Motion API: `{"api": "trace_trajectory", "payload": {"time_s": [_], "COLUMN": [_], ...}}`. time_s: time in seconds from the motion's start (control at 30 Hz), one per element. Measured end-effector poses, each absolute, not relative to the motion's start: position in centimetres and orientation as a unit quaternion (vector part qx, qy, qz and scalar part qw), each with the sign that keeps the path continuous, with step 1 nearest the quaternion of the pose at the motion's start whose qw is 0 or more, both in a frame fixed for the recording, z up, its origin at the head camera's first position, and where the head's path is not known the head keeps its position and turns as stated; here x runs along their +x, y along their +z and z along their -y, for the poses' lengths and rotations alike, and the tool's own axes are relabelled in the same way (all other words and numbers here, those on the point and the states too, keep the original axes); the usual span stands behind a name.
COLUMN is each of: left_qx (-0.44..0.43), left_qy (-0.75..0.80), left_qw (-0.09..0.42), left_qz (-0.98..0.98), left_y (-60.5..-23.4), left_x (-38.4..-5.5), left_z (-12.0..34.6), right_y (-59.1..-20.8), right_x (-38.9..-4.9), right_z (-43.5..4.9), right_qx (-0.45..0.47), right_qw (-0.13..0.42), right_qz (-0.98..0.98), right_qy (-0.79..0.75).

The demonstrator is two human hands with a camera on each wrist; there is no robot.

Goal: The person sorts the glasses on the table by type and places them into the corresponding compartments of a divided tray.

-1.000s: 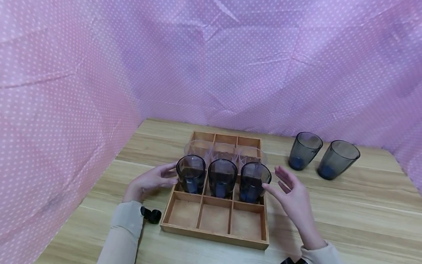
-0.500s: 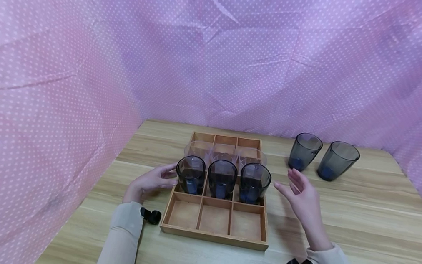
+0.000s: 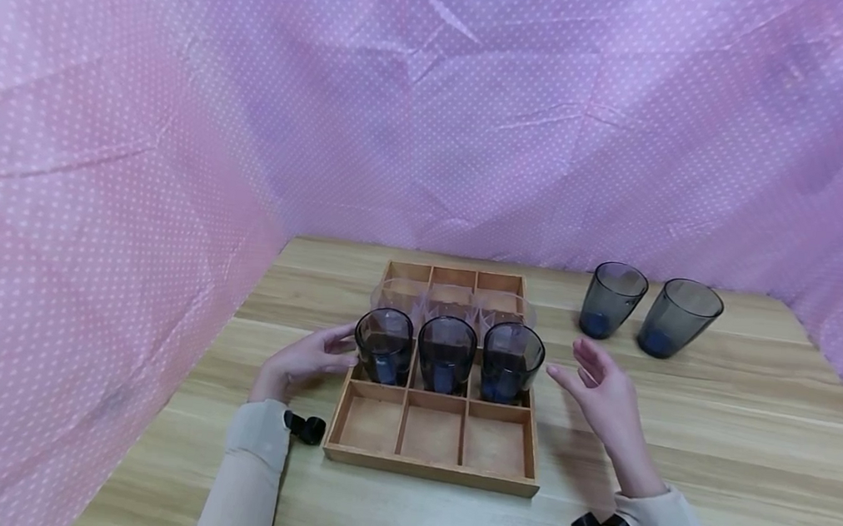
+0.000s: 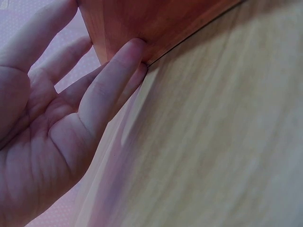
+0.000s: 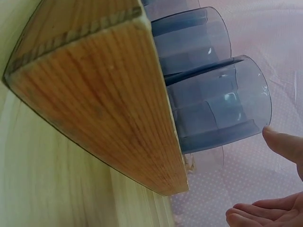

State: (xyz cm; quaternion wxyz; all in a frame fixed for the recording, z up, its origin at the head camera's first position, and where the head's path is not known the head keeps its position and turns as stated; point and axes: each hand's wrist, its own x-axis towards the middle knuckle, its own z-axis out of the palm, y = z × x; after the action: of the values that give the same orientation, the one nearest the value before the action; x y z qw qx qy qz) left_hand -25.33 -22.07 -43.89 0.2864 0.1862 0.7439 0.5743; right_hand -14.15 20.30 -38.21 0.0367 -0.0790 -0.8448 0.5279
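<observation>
Three dark tinted glasses stand side by side in the middle row of a wooden compartment tray [image 3: 430, 469]: a left glass [image 3: 384, 347], a middle glass [image 3: 445, 355] and a right glass [image 3: 511, 363]. Behind them is a row of clear cups [image 3: 452, 301]. My left hand [image 3: 311, 355] rests its relaxed fingers against the tray's left side; in the left wrist view the fingertips [image 4: 132, 49] touch the wood. Beside the right glass, my right hand [image 3: 608, 400] is held with fingers loosely spread, holding nothing. The right wrist view shows its thumb close by that glass's rim [image 5: 271, 101].
Two more tinted glasses, a nearer one [image 3: 680, 319] and another [image 3: 613, 301], stand on the wooden table [image 3: 735, 457] at the back right. Pink dotted cloth [image 3: 433, 130] hangs behind and along the sides. The tray's front compartments [image 3: 432, 433] hold nothing.
My right hand has let its thumb come away from the right glass and moved a little to the right. The left hand and the glasses stay where they were.
</observation>
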Motion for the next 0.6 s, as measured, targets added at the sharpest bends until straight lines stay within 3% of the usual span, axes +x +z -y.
{"api": "trace_trajectory", "payload": {"time_s": [0.47,0.6], "left_qx": [0.21,0.198], "left_qy": [0.558,0.568], "left_qw": [0.28,0.287], "left_qz": [-0.753,-0.746], "left_y": [-44.0,-43.9], "left_x": [-25.6,-25.6], "left_z": [22.1,22.0], "right_y": [-38.4,-38.5], "right_x": [-14.8,-15.3], "right_z": [-21.8,-22.5], "right_qx": [-0.091,-0.108], "right_qw": [0.066,0.096], "right_qz": [0.849,0.839], "right_qy": [0.516,0.525]}}
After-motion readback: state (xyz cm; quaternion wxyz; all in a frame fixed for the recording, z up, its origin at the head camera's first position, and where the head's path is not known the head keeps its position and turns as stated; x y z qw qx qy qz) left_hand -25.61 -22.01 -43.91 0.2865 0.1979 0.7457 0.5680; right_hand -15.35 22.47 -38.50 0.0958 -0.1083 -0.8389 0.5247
